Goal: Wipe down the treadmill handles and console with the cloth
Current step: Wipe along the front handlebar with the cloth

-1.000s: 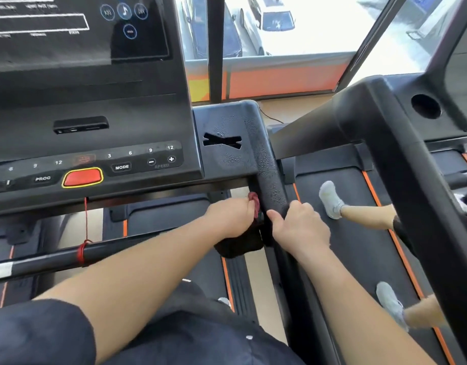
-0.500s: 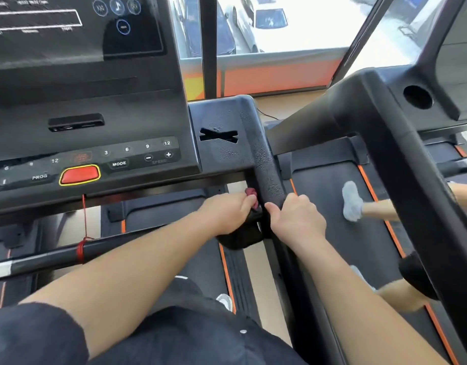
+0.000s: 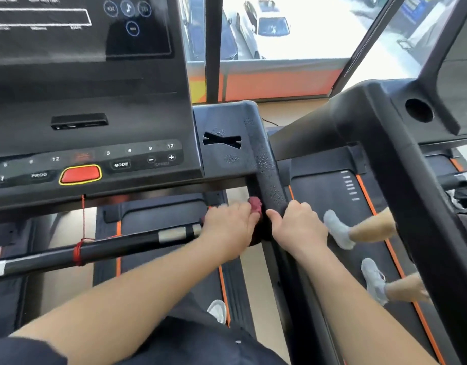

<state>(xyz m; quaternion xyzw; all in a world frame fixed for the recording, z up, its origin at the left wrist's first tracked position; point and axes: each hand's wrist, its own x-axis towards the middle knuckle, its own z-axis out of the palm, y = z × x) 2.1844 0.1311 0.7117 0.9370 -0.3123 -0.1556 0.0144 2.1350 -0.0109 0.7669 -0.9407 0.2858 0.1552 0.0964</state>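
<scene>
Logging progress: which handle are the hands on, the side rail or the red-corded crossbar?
The side rail right of the console: right hand grips it, left hand holds the cloth against it.

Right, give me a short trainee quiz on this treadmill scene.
1. True or false: the right hand grips the side handle.
2. What sits on the handle above the hands? A: droplets. B: tape. C: a bottle.
3. Fill in: the cloth is held by the ___ hand.
Key: 1 true; 2 A; 3 left hand.
</scene>
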